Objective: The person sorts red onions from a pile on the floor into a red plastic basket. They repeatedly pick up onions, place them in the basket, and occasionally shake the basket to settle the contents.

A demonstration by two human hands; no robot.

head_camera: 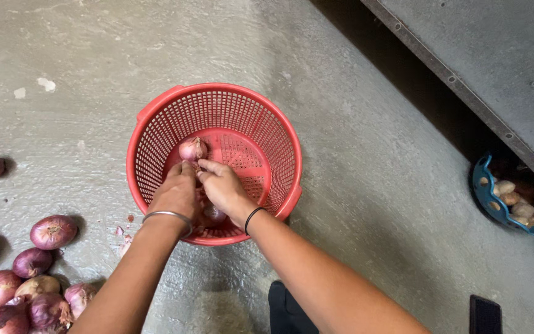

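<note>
One red basket (156, 133), one blue basket (488, 201) (partly hidden), two hands.

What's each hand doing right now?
Left hand: closed on the small peeled purple onion over the red plastic basket.
Right hand: pinching the same onion.

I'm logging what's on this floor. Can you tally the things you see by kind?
Red onions loose on the floor: about 10; the pile is cut off at the frame edge
Onions at the hands in the red basket: 2 visible, one above the fingertips, one below the right hand
Red baskets: 1
Blue baskets: 1
Total: about 14
</note>
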